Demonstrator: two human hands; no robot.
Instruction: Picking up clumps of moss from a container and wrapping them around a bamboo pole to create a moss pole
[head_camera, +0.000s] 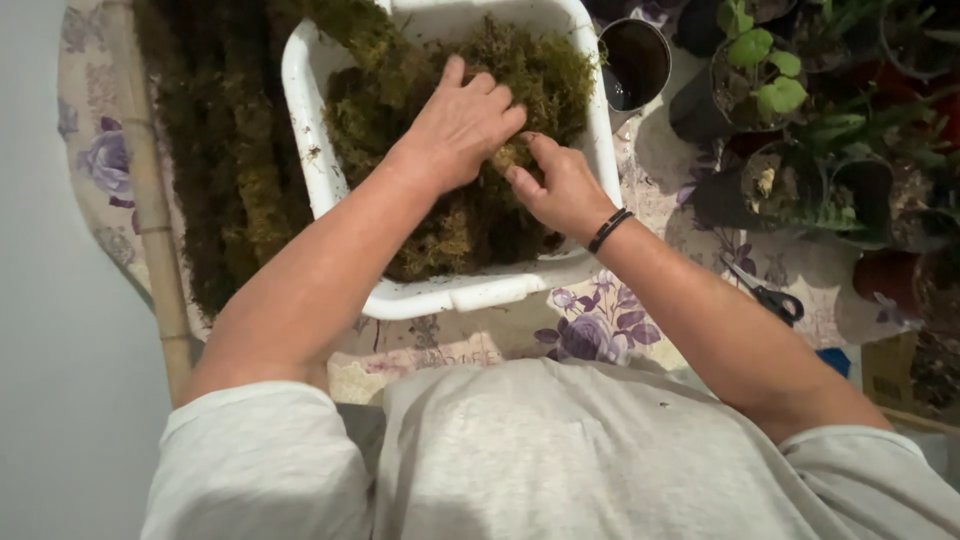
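A white rectangular tub (300, 90) full of green-brown moss (545, 70) sits on the table in front of me. My left hand (460, 125) reaches into the tub and presses down on the moss, fingers curled around a tuft. My right hand (560, 185), with a dark band on the wrist, pinches the same small tuft of moss right beside the left fingertips. Both hands meet near the tub's middle.
A long mat of moss on a bamboo-edged frame (150, 200) lies left of the tub. A dark cup (635, 60) stands at the tub's far right corner. Several potted plants (760, 70) crowd the right side. Scissors (770, 295) lie on the flowered tablecloth (600, 320).
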